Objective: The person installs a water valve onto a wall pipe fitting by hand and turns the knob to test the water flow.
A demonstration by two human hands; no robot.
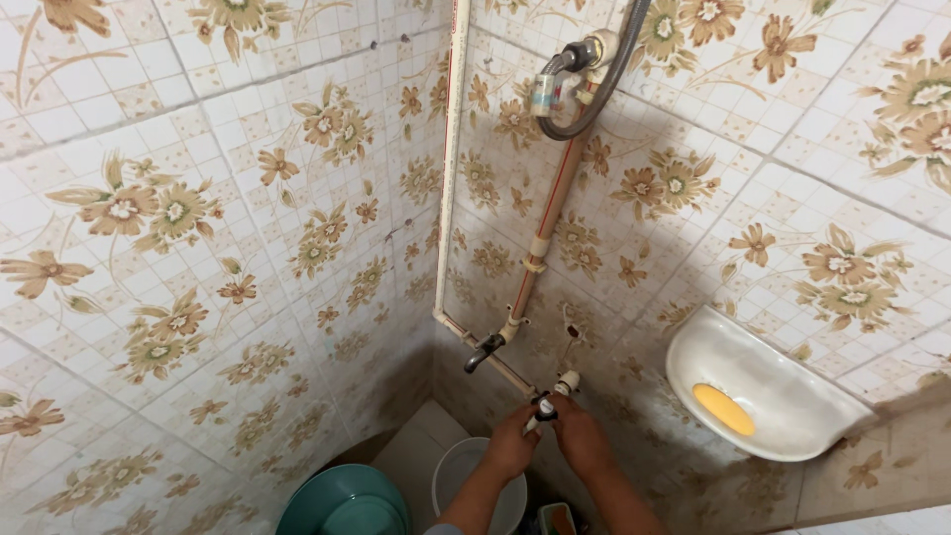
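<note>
Tap [544, 408] low on the tiled wall [198, 248], at the corner pipes [451, 198]: left hand [510, 444] and right hand [580, 441] both closed around it, above a white bucket [456, 476].

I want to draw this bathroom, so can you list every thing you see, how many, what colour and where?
wall tiles: many, cream with brown flowers, all around
white pipe: one, white, runs down the corner
reddish pipe: one, reddish-brown, slants down right of the white pipe
grey hose: one, grey, loops at the top
dark tap: one, dark, low on the pipes
soap dish: one, white, on the right wall
soap: one, yellow, in the dish
white bucket: one, white, under the hands
green basin: one, green, bottom left
left hand: one, on a small tap
right hand: one, beside it, on the same tap
</note>
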